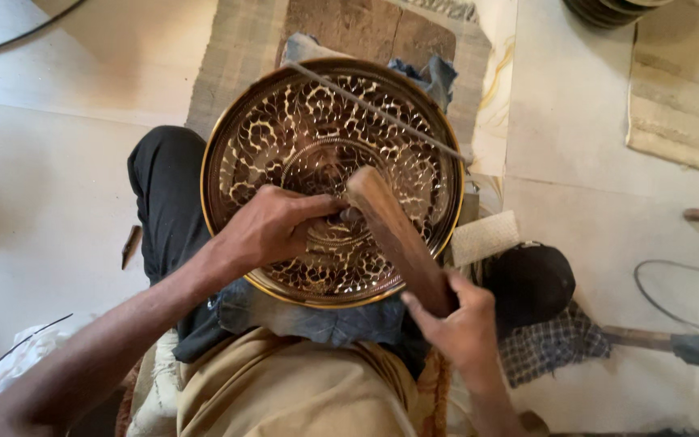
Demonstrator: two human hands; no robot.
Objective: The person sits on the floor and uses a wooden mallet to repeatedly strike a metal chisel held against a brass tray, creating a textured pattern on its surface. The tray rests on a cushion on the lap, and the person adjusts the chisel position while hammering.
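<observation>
Right hand clamped on the wooden mallet, its long axis slanting up-left to the left hand, pinched closed at the engraved brass plate centre.

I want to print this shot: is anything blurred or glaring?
Head view: the wooden mallet in the right hand is slightly motion-blurred; the left hand is sharper; the engraved brass plate shows bright glints, not washed out; light is soft, the edges look bent.
</observation>
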